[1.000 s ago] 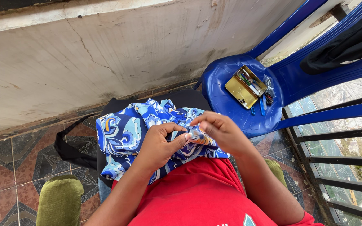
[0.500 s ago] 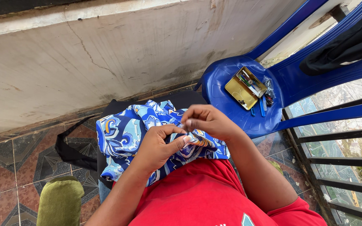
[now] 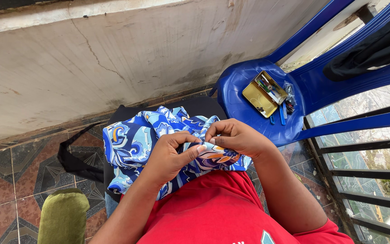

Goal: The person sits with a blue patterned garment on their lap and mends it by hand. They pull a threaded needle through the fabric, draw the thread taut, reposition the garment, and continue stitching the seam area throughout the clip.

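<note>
Right hand [image 3: 235, 138] has dropped onto patterned cloth [image 3: 132, 144] beside left hand [image 3: 170, 158].

The blue-and-white patterned cloth [image 3: 141, 140] looks thin, smooth and faintly silky, falling in soft folds. The blue moulded plastic chair [image 3: 244, 97] has a glossy, slightly scuffed seat. On it, the open gold-coloured metal tin [image 3: 259, 96] shines dully. The grey plastered wall [image 3: 113, 58] is rough, matt and cracked. The patterned floor tiles [image 3: 28, 167] look hard with a low sheen. The red knit shirt [image 3: 217, 212] is matt.
</note>
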